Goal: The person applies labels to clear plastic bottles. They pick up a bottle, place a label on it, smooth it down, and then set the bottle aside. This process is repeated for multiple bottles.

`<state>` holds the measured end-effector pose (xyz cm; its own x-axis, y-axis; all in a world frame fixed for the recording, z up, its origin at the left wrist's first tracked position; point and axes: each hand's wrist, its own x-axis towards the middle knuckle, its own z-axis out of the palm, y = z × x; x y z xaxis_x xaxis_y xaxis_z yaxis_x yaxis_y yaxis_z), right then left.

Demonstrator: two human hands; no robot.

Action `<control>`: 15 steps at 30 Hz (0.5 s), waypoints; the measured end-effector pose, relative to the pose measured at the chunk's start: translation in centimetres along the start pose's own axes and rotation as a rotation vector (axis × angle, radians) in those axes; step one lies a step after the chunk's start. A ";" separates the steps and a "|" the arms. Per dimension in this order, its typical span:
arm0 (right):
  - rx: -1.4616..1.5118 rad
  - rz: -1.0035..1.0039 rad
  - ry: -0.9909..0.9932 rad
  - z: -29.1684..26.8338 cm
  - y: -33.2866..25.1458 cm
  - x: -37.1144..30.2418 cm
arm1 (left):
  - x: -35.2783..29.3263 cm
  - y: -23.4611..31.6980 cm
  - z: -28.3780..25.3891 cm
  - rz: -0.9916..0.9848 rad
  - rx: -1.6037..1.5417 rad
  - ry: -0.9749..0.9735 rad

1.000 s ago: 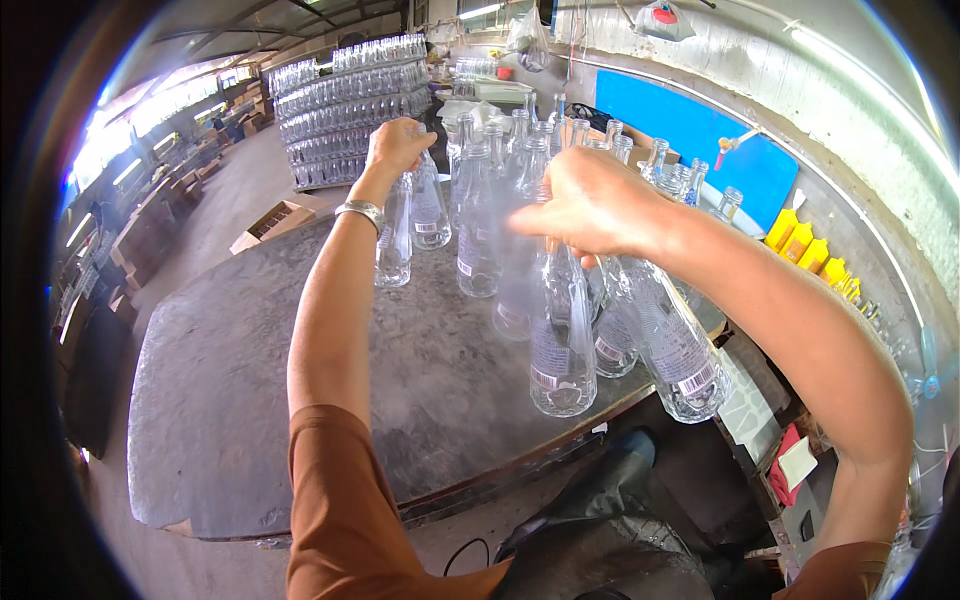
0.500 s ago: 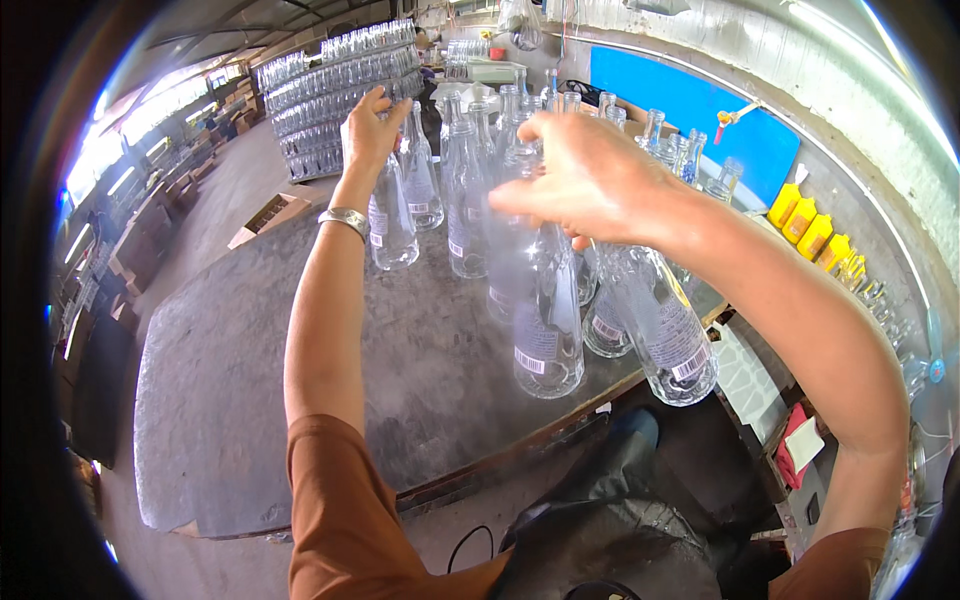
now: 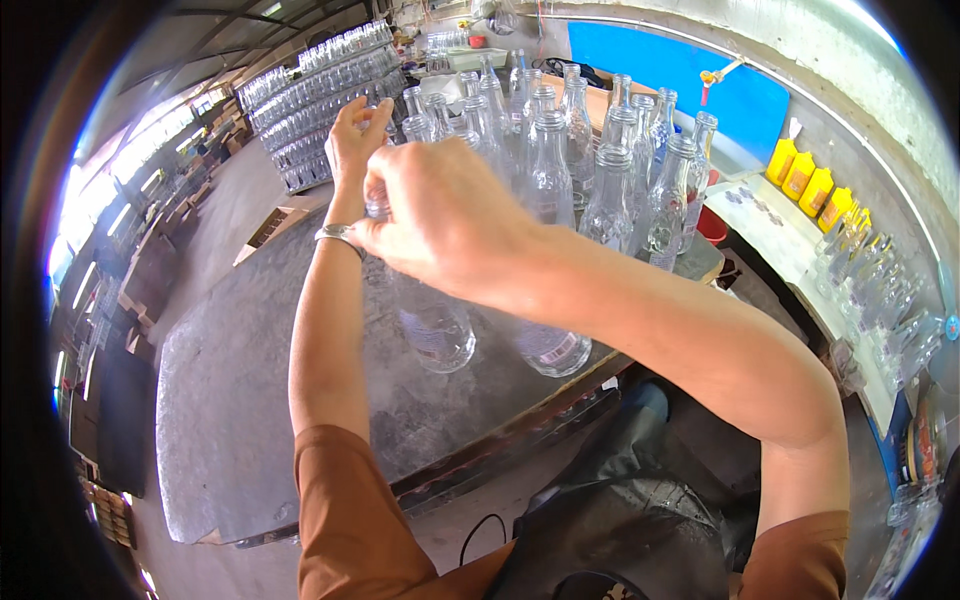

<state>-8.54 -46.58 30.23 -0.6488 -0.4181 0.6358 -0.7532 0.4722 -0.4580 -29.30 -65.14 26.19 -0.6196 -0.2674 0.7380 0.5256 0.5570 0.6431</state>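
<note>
Right hand (image 3: 450, 215) bent down over the counter (image 3: 250, 410), fingers round one bottle (image 3: 437, 335); left hand (image 3: 352, 145) up, empty fingers apart; four jugs (image 3: 815, 189) right of counter.

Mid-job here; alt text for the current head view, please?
A person's bare right hand grips a clear glass bottle by the neck, reaching across toward the raised left hand, whose fingers are parted. More clear bottles crowd the far right of a dark table; stacked tiers of bottles stand behind.
</note>
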 end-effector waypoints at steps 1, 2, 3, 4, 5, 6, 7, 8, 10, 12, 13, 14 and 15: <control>0.010 0.000 0.011 0.5 0.1 0.0 | 0.2 -0.2 0.0 -0.002 0.009 -0.005; 0.020 0.000 0.017 1.2 0.1 0.0 | 0.1 -0.2 -0.2 -0.008 0.018 -0.008; 0.013 -0.016 0.032 1.8 0.4 -0.1 | 0.0 -0.2 -0.4 -0.014 0.026 -0.011; 0.005 -0.032 0.048 2.3 0.7 -0.2 | 0.1 -0.1 -0.4 -0.025 0.014 -0.011; 0.037 -0.052 0.023 2.4 0.5 0.2 | 0.1 -0.3 -0.8 -0.039 0.008 -0.007; 0.064 -0.044 0.010 2.4 0.4 0.1 | 0.1 -0.5 -1.3 -0.052 0.001 -0.003; 0.093 -0.036 -0.004 2.4 0.3 0.1 | 0.2 -0.7 -1.7 -0.090 -0.008 -0.016; 0.110 -0.023 -0.016 2.0 0.2 0.0 | 0.0 -0.6 -1.5 -0.085 -0.060 0.000; 0.184 0.008 0.063 1.3 0.4 -0.1 | -0.6 -0.5 -1.2 -0.076 -0.163 0.030; 0.225 0.011 0.140 0.7 1.2 -0.3 | -1.7 1.4 -1.1 -0.131 -0.212 0.026; 0.232 -0.003 0.173 0.6 2.0 -0.4 | -2.4 2.1 -1.6 -0.084 -0.145 0.020; 0.237 -0.020 0.210 0.4 2.5 -0.6 | -2.7 2.7 -2.0 -0.031 -0.079 0.015; 0.274 -0.035 0.245 0.2 2.7 -0.7 | -2.1 1.9 -1.8 0.019 -0.011 0.018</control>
<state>-10.11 -45.13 28.40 -0.6020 -0.2163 0.7686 -0.7970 0.2216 -0.5618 -25.87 -64.94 26.25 -0.5991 -0.2714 0.7533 0.5433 0.5533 0.6314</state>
